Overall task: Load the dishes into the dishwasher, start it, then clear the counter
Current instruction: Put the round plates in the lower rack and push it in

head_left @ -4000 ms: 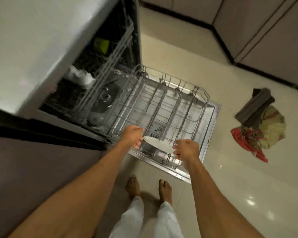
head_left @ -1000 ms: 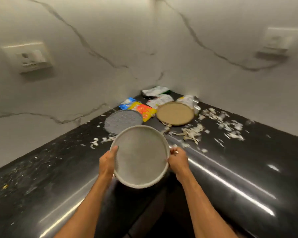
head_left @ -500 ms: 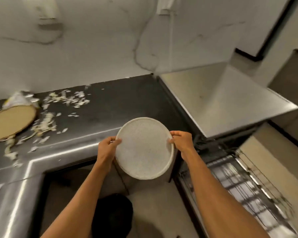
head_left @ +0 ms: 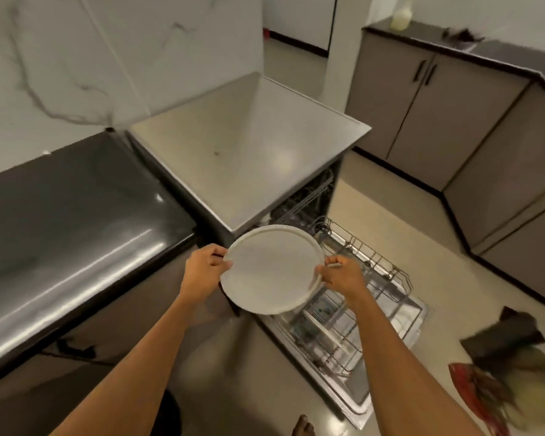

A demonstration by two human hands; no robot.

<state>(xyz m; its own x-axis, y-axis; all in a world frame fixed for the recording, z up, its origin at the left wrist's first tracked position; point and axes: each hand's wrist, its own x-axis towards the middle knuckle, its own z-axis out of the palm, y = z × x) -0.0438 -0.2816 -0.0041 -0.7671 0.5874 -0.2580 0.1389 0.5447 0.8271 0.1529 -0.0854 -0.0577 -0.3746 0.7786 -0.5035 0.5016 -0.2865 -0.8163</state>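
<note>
White round plate (head_left: 272, 269) held between both hands: left hand (head_left: 203, 273) grips its left rim, right hand (head_left: 343, 275) its right rim, above the pulled-out lower dishwasher rack (head_left: 368, 297).

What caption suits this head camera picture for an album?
Left hand and right hand hold a white plate beside the pulled-out rack of the open dishwasher.
</note>
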